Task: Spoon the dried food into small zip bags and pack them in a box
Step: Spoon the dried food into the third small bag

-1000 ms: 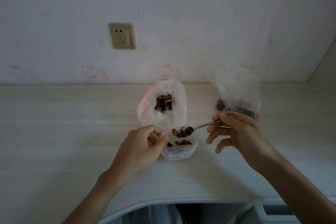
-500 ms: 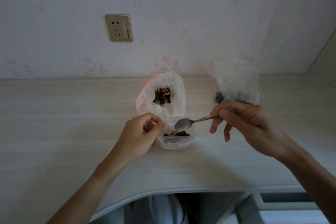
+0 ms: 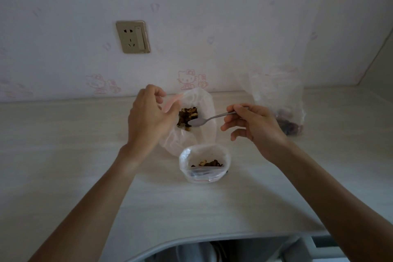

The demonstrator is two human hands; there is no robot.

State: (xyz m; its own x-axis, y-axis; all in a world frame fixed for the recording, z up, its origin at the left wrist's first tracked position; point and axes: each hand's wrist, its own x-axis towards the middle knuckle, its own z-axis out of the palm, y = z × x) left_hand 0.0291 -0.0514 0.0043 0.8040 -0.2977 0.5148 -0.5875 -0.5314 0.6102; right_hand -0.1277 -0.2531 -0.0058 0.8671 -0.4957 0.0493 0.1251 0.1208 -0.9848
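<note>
Right hand [image 3: 258,128] pinches the handle end of a slim metal spoon [image 3: 209,120] between thumb and forefinger, other fingers loosely curled below. Spoon bowl looks empty and sits at the mouth of a large translucent white plastic bag [image 3: 192,121], right over the brown dried food [image 3: 187,117] inside it; cannot tell whether the bowl touches the food.

Left hand [image 3: 148,120] is at the left rim of the same large bag, thumb and fingers curled around the plastic edge and holding the mouth open. The exact pinch point is hidden behind the hand and the thin film is hard to read.

Small clear zip bag [image 3: 204,162] stands open on the pale wood-grain table [image 3: 63,155], just in front of the large bag and between the two forearms, neither hand touching it. A little dark dried food lies at its bottom; reddish zip strip shows on the near wall.

A second clear plastic bag [image 3: 280,104] stands to the right behind the right hand, dark contents at its base, partly blocked by the hand, upper part nearly invisible against the wall.

Beige wall socket with switch [image 3: 133,37] on the wall, faint pink cartoon cat prints [image 3: 187,80] below it. Table's front edge curves; what's under it is dark and cut off at the frame bottom.
</note>
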